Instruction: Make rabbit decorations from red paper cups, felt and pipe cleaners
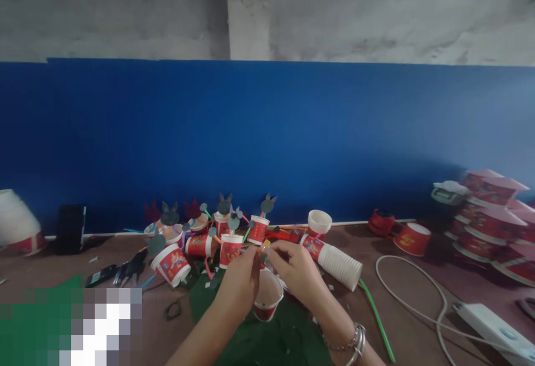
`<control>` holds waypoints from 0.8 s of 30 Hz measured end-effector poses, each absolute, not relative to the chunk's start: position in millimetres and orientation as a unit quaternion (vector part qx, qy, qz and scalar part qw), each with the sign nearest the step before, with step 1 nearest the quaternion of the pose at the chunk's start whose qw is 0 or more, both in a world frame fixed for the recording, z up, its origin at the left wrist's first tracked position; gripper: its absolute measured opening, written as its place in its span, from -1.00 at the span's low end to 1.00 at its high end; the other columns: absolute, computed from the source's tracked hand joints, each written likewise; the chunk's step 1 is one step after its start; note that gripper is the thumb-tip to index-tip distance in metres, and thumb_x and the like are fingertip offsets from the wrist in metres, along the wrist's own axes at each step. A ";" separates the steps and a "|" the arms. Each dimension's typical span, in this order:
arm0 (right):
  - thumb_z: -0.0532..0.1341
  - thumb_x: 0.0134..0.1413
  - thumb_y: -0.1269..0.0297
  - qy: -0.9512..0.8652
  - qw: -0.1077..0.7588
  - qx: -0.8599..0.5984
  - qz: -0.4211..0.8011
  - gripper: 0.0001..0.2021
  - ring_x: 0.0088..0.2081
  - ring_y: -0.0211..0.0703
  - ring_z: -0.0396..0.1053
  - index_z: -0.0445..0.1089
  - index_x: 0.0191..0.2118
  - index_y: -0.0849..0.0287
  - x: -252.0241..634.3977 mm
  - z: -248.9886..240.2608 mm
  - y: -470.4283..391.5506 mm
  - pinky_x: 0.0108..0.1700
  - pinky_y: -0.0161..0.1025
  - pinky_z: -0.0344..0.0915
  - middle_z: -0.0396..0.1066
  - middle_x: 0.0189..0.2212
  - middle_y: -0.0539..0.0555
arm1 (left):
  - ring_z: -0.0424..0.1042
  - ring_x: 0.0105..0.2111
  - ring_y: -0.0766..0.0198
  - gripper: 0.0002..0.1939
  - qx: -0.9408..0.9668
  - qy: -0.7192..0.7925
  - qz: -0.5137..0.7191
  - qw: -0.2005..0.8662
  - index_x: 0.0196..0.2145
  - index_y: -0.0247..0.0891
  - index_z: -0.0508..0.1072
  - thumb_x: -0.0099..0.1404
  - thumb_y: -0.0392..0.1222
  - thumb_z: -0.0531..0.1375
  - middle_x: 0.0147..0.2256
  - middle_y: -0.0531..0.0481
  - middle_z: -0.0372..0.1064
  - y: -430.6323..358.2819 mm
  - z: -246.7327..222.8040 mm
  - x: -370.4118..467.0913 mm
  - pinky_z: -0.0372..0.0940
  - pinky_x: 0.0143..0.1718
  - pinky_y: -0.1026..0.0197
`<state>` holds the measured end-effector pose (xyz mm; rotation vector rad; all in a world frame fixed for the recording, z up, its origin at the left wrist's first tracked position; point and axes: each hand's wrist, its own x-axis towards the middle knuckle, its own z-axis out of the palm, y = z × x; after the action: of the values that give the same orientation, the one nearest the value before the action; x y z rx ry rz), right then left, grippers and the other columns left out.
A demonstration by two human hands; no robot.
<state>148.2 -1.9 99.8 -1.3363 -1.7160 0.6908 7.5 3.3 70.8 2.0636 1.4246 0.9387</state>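
Note:
My left hand (241, 278) and my right hand (293, 268) meet near the middle of the head view, fingers pinched close together. Between the fingertips of my right hand is a small pale, shiny piece (266, 254), too small to name. The fingers of my left hand are pressed together beside it; what they hold, if anything, is hidden. Just below and between the hands an open white and red paper cup (268, 294) stands over a dark green sheet (273, 343). Behind them are red paper cups (230, 250) with grey animal-head cutouts (268, 204) on coloured stems.
A stack of nested cups (339, 266) lies right of my hands, near a green stick (378, 321). Farther right are a cable (412, 311), a power strip (497, 330) and piled red tubs (487, 218). Keys (125, 271) and a dark phone-like object (70, 228) are at left.

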 end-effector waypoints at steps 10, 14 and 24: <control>0.08 0.06 0.24 -0.700 0.401 -0.549 0.218 -0.74 -0.53 -0.25 0.27 0.39 -0.54 0.17 147.3 99.3 -1.2 -0.47 -0.38 0.14 0.38 -0.61 -0.01 | 0.44 -0.29 0.10 -0.69 0.747 0.504 0.368 0.230 -0.12 -0.24 0.37 0.35 -0.19 -0.12 -0.30 -0.16 0.47 2.8 67.9 6.6 0.22 -0.30 0.19; 0.07 0.09 0.19 -0.705 0.400 -0.547 0.209 -0.71 -0.55 -0.25 0.28 0.40 -0.54 0.16 147.8 98.6 -0.9 -0.48 -0.37 0.13 0.40 -0.61 0.00 | 0.45 -0.29 0.11 -0.70 0.751 0.509 0.355 0.225 -0.13 -0.24 0.37 0.35 -0.21 -0.11 -0.30 -0.16 0.47 1.3 70.3 7.0 0.23 -0.31 0.21; 0.07 0.11 0.08 -0.697 0.398 -0.557 0.215 -0.64 -0.56 -0.24 0.30 0.36 -0.58 0.17 149.5 95.0 1.5 -0.50 -0.36 0.12 0.40 -0.64 0.01 | 0.45 -0.28 0.11 -0.69 0.767 0.526 0.312 0.198 -0.12 -0.26 0.34 0.35 -0.27 -0.15 -0.28 -0.17 0.46 -0.1 74.9 8.8 0.23 -0.31 0.20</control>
<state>149.5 1.5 95.0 -1.4100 -1.7654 0.5435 8.8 -0.1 74.9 2.1454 1.4713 0.8720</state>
